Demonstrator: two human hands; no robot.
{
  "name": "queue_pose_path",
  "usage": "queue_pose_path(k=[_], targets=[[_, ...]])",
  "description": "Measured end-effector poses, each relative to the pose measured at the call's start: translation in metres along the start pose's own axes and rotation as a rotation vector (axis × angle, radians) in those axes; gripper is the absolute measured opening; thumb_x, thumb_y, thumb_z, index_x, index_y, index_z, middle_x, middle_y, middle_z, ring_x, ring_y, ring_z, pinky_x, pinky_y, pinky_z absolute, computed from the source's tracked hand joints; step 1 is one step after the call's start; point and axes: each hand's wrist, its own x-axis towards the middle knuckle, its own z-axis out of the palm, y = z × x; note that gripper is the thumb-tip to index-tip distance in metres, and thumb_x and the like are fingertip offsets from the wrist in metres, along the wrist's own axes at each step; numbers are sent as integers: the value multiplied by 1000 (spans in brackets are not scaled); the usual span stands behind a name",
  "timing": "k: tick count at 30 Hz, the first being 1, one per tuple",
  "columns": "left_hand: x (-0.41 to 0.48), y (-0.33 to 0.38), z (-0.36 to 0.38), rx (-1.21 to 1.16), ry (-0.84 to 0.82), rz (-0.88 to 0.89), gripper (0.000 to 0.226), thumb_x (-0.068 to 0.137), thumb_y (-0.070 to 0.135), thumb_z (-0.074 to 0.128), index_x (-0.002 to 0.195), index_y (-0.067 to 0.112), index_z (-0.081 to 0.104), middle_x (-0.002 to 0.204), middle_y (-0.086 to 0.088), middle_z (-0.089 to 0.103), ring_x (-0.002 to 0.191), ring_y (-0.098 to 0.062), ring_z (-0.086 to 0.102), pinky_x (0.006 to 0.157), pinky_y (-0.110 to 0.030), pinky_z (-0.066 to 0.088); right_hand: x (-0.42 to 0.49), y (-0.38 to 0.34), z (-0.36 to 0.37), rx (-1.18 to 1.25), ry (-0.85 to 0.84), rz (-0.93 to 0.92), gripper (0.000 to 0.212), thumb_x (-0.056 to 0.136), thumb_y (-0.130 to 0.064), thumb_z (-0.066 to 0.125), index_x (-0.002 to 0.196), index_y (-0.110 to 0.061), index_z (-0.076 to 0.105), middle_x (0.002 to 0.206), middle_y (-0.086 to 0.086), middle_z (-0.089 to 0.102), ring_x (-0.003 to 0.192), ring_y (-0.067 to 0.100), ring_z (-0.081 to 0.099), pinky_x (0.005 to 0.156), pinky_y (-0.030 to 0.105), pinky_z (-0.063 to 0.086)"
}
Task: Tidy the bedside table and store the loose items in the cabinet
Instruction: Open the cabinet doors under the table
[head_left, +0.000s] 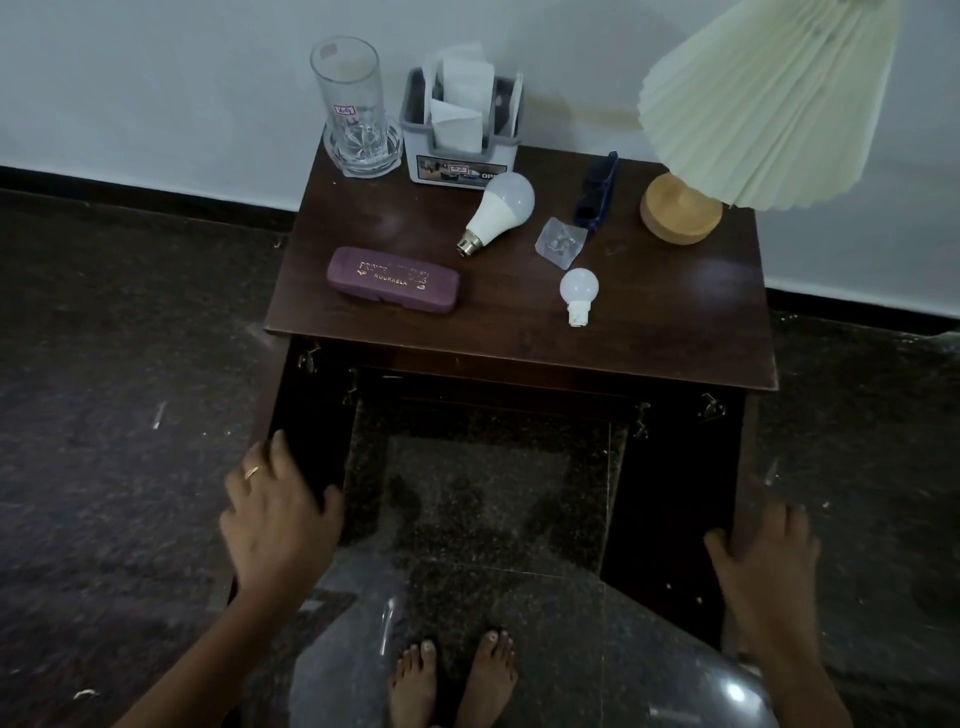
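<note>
Counter (675, 322): dark polished wood, both cabinet doors swung out toward the viewer. Interior mostly shadow; contents cannot be made out. Nearest, bare feet (454, 680) on speckled stone floor (104, 467), partly cut off at the bottom edge. Left hand (278, 514), ring on one finger, fingers wrapped over the edge of the left door (306, 415). Right hand (769, 561) lies spread against the outer edge of the right door (675, 493), thumb on the inner face; motion-blurred.

On top, near edge: purple case (393, 280), oblong, rounded, gold lettering partly unreadable, long axis left to right. Small bulb (578, 291), base toward the viewer. Clear packet (560, 242), contents too small to tell. Large bulb (498, 210), matte white, lying with its metal base pointing near-left. Dark blue glasses (597, 192), folded, hard to make out. Lamp (680, 208), round wooden base, pleated cream shade cut off at the top. Far edge, at the wall: cut-glass tumbler (356, 109); grey holder (462, 156) of white papers.
</note>
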Motion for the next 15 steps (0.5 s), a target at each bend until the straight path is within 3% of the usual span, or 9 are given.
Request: queue_pose_path(k=[3, 6, 8, 11, 15], targets=[[7, 48, -9, -154, 36, 144, 74, 82, 30, 60, 144, 7, 26, 143, -18, 35, 129, -37, 32, 99, -50, 38, 21, -45, -10, 278, 89, -70, 51, 80, -1, 62, 128, -3, 47, 121, 22, 47, 106, 36, 51, 93, 41, 46], [16, 101, -17, -385, 54, 330, 64, 82, 18, 58, 140, 7, 34, 138, -16, 41, 128, -34, 35, 106, -42, 31, 51, -88, -9, 527, 74, -76, 40, 84, -3, 57, 124, -10, 55, 114, 12, 59, 92, 17, 58, 76, 5, 39], [25, 139, -21, -544, 26, 416, 56, 82, 10, 55, 136, 6, 41, 131, -16, 47, 123, -31, 43, 106, -37, 34, 73, -114, 0, 722, -21, -38, 39, 87, -5, 56, 124, -13, 56, 111, 7, 63, 96, 14, 60, 77, 9, 44], [45, 191, -24, -757, -87, 378, 46, 84, 5, 50, 130, 6, 50, 124, -14, 57, 115, -25, 54, 102, -27, 39, 109, -145, 16, 905, -144, 8, 40, 88, -4, 54, 127, -12, 53, 112, 4, 63, 106, 15, 60, 98, 32, 49], [76, 244, -9, -859, -235, 320, 42, 88, 8, 44, 130, 10, 52, 131, -11, 57, 121, -25, 53, 105, -38, 42, 146, -163, 36, 879, -227, 19, 46, 89, -1, 50, 134, -10, 46, 127, 7, 57, 116, 17, 55, 102, 36, 46]])
